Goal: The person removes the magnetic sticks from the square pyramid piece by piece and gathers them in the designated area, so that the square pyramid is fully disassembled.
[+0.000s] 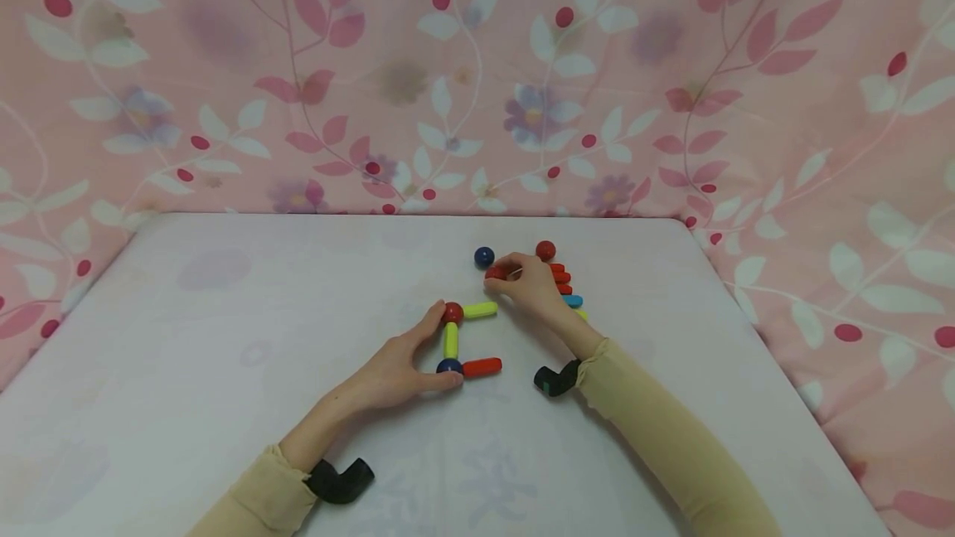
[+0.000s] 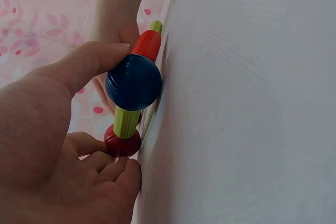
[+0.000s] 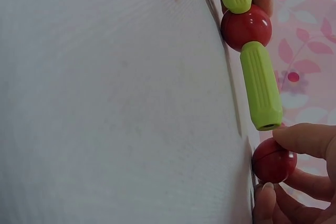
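Observation:
My left hand (image 1: 390, 373) holds a C-shaped piece of toy balls and rods between its thumb and fingers. The thumb lies on its blue ball (image 2: 134, 82), and the fingers touch its red ball (image 1: 453, 312). A yellow-green rod (image 1: 451, 341) joins these two balls. From the red ball a second yellow-green rod (image 3: 261, 85) points right, and from the blue ball a red rod (image 1: 482, 367) does the same. My right hand (image 1: 535, 287) pinches a loose red ball (image 3: 274, 161) just beyond the free end of the upper yellow-green rod, with a gap between them.
Behind my right hand lie a dark blue ball (image 1: 484, 257) and another red ball (image 1: 545, 250). Red rods (image 1: 561, 278), a blue rod (image 1: 573, 301) and a yellow-green one (image 1: 581, 315) lie partly hidden by that hand. A floral cloth (image 1: 477, 106) hangs behind the white table (image 1: 186, 338).

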Motion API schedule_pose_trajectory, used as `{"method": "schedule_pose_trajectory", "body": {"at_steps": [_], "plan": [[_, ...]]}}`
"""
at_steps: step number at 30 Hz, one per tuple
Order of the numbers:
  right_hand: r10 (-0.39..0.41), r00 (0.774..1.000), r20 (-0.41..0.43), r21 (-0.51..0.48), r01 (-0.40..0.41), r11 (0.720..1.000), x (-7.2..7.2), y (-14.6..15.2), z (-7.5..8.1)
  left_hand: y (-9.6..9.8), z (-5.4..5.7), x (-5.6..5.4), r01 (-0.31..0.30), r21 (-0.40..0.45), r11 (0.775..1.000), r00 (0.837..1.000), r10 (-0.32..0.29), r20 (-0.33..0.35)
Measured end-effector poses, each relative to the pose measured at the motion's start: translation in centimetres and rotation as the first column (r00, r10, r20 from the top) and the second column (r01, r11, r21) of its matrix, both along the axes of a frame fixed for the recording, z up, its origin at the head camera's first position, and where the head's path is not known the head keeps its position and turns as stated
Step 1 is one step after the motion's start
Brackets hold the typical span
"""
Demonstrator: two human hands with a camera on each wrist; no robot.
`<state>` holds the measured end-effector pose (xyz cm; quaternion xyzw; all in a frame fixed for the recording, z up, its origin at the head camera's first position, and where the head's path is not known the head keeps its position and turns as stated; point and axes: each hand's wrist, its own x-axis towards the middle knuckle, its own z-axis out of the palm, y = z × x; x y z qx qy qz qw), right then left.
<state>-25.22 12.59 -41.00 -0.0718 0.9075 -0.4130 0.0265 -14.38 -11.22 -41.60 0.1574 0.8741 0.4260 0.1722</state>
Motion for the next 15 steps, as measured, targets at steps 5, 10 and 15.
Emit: {"method": "schedule_pose_trajectory", "body": {"at_steps": [5, 10, 15], "plan": [[0.001, 1.0, -0.004, 0.001, -0.001, 1.0, -0.02, -0.01, -0.09, 0.0, -0.04, 0.04, -0.003, 0.001, 1.0, 1.0, 0.003, 0.004], [-0.004, 1.0, -0.003, 0.016, 0.004, 1.0, 0.09, -0.01, -0.05, 0.05, -0.03, 0.04, -0.005, 0.001, 1.0, 1.0, 0.005, 0.006], [0.005, 1.0, -0.007, 0.018, -0.005, 1.0, 0.25, 0.08, 0.16, 0.14, 0.0, 0.04, -0.011, 0.001, 1.0, 1.0, 0.011, 0.007]]}}
